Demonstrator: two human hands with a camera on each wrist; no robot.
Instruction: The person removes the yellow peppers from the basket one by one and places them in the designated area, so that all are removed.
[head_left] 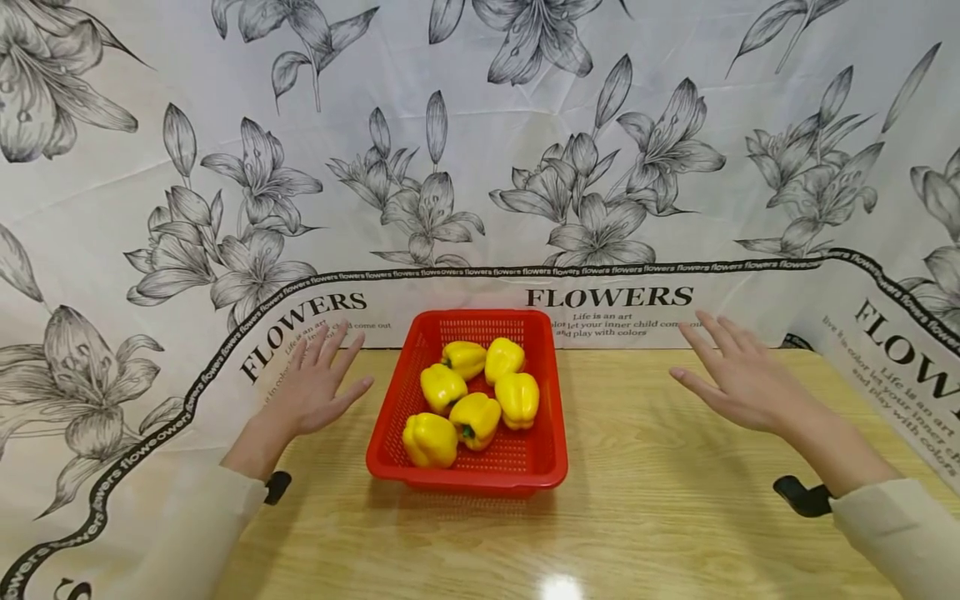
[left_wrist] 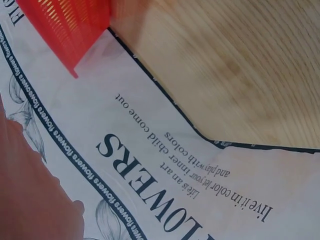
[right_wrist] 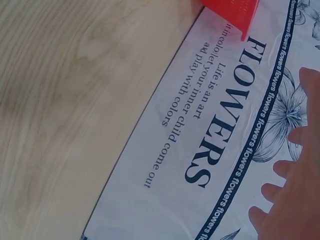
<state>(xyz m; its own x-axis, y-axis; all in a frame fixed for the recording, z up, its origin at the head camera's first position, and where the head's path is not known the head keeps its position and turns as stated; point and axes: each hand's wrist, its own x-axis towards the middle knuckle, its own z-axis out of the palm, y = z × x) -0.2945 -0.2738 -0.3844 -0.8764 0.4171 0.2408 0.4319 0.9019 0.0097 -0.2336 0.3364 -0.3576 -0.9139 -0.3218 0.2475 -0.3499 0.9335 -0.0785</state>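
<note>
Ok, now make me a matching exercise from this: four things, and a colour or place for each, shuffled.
Things:
1. basket
2. bell peppers
3. left hand
4. right hand

Colours and places, in the head view:
A. yellow
B. to the right of the basket
C. red
D. to the left of the basket

Pairs: 1-C, 2-A, 3-D, 4-B

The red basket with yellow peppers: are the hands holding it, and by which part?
Nothing is held: the left hand and right hand are outstretched, apart from the red basket and its yellow peppers.
</note>
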